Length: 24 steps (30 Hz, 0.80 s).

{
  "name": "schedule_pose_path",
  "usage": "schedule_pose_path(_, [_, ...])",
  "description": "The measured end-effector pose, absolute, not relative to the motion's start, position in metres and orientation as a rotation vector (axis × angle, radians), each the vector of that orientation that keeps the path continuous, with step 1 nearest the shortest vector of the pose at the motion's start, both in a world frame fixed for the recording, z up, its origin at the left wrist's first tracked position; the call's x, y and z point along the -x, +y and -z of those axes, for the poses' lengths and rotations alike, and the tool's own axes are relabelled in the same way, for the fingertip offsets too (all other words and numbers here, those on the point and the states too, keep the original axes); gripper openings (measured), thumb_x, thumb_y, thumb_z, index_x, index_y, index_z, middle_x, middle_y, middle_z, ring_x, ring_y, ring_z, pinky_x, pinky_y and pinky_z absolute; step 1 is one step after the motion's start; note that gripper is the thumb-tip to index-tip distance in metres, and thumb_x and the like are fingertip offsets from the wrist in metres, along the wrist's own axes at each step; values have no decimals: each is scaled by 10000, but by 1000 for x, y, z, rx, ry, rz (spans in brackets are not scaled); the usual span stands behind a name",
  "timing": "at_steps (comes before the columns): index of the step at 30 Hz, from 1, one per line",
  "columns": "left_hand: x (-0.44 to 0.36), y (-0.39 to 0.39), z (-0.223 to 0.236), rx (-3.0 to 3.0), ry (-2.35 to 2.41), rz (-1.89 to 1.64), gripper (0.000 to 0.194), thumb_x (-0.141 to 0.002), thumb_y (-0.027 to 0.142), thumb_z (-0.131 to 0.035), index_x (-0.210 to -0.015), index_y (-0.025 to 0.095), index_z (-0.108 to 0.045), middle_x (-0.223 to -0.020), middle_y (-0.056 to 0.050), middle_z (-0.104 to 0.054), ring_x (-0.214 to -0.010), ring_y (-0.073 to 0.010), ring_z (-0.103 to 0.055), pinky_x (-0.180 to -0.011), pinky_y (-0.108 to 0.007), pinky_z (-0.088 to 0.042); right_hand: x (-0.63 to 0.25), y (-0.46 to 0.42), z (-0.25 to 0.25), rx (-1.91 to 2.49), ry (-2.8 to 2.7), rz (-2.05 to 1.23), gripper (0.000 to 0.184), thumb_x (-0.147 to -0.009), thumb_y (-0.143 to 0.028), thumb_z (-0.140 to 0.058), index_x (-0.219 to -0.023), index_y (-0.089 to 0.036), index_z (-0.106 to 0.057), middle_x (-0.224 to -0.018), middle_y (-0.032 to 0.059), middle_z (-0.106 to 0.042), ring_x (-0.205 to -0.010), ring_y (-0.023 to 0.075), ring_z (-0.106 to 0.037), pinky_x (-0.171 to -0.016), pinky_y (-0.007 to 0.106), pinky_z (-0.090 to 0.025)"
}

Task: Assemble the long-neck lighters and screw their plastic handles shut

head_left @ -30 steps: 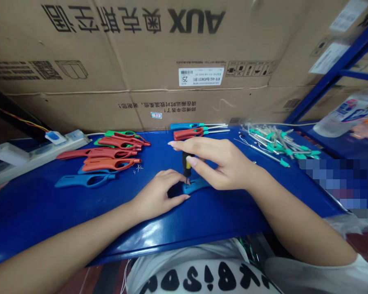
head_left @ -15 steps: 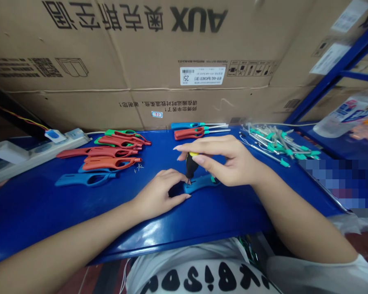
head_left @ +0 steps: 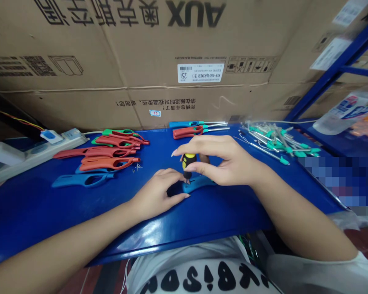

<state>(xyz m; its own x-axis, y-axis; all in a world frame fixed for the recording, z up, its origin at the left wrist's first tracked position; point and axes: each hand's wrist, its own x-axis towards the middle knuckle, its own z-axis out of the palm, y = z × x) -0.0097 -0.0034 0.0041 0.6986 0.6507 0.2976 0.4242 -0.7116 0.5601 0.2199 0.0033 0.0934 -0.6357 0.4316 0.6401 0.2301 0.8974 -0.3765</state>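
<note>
My right hand [head_left: 222, 161] is closed round a short screwdriver [head_left: 187, 164] with a black and yellow handle. The screwdriver stands nearly upright, its tip on the left end of a blue lighter [head_left: 198, 183] lying on the table. My left hand [head_left: 161, 194] grips that same end between thumb and fingers, holding it against the table. Part of the lighter's right side is hidden behind my right hand. Left of my hands lie several red, orange, green and blue lighter casings, among them a blue casing [head_left: 82, 179].
On the blue table [head_left: 79, 220], a blue lighter [head_left: 184, 124] and a red lighter [head_left: 188, 132] lie at the back. A pile of metal tubes with green ends [head_left: 276, 141] is to the right. A power strip [head_left: 52, 149] runs along the left; a cardboard box [head_left: 135, 49] stands behind.
The screwdriver has become more upright, showing more of its yellow handle, and my right fingers have shifted round it. My left hand and the blue lighter keep their places.
</note>
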Motion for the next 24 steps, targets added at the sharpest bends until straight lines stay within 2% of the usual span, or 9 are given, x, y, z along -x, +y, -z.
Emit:
schedule_pose_path(2, [10,-3,-4,-2453,826,-677,279,-890,324,-739,-1139,241,-646,-1127,-34,-733,-1101,-246,-660,-980,-433,-486,-219,4,-92,519,-2275,-226,223,-971,-285,-622,-1169,-209,-694,-1024,50,-747,-884,149,-688,-812,288,-561])
schedule_pose_path(4, [10,-3,-4,-2454,826,-668,282,-891,322,-737,-1147,244,-646,-1129,-34,-732,-1102,-246,-659,-985,-436,-484,-220,5,-91,556,-2289,-119,248,-979,-334,-613,-1179,-212,-694,-1020,59,-745,-915,161,-696,-771,271,-563])
schedule_pose_path(6, [9,-3,-5,-2460,831,-668,277,-891,330,-737,-1138,244,-646,-1125,-37,-731,-1102,-250,-657,-987,-444,-479,-221,4,-91,534,-2291,-79,282,-995,-313,-572,-1236,-212,-678,-1102,72,-744,-1017,177,-701,-842,291,-572])
schedule_pose_path(9, [9,-4,-6,-2466,848,-669,262,-885,337,-744,-1111,242,-649,-1104,-37,-734,-1079,-256,-661,-971,-446,-479,-223,3,-92,477,-2272,-165,351,-996,-196,-500,-1318,-207,-639,-1240,81,-720,-1144,184,-677,-997,351,-541])
schedule_pose_path(12, [9,-4,-7,-2456,850,-671,257,-880,324,-750,-1100,237,-650,-1097,-35,-736,-1078,-255,-660,-968,-443,-478,-221,2,-94,450,-2263,-258,346,-992,-169,-512,-1309,-213,-643,-1145,54,-752,-1035,156,-703,-973,339,-547])
schedule_pose_path(16, [9,-4,-5,-2454,829,-678,271,-885,315,-747,-1126,239,-649,-1130,-40,-732,-1102,-254,-653,-975,-436,-480,-216,1,-92,458,-2241,-176,236,-967,-242,-618,-1178,-184,-707,-1016,50,-751,-914,140,-696,-851,276,-566])
schedule_pose_path(19, [9,-4,-3,-2468,828,-688,278,-888,319,-744,-1136,239,-646,-1133,-40,-732,-1096,-249,-653,-964,-422,-484,-214,-1,-90,499,-2269,-108,244,-977,-280,-602,-1178,-186,-704,-1043,64,-735,-912,144,-697,-765,255,-570])
schedule_pose_path(22, [8,-5,-4,-2481,823,-684,273,-889,332,-745,-1127,242,-646,-1125,-32,-731,-1084,-248,-651,-963,-423,-477,-214,-2,-90,466,-2282,-188,304,-1000,-213,-525,-1274,-177,-650,-1199,89,-711,-1087,166,-675,-912,305,-560])
schedule_pose_path(24, [8,-5,-4,-2482,822,-673,259,-891,337,-743,-1114,245,-649,-1128,-26,-728,-1080,-246,-651,-959,-422,-475,-216,-2,-92,436,-2287,-294,332,-998,-159,-494,-1304,-150,-623,-1221,96,-707,-1111,161,-668,-987,325,-532])
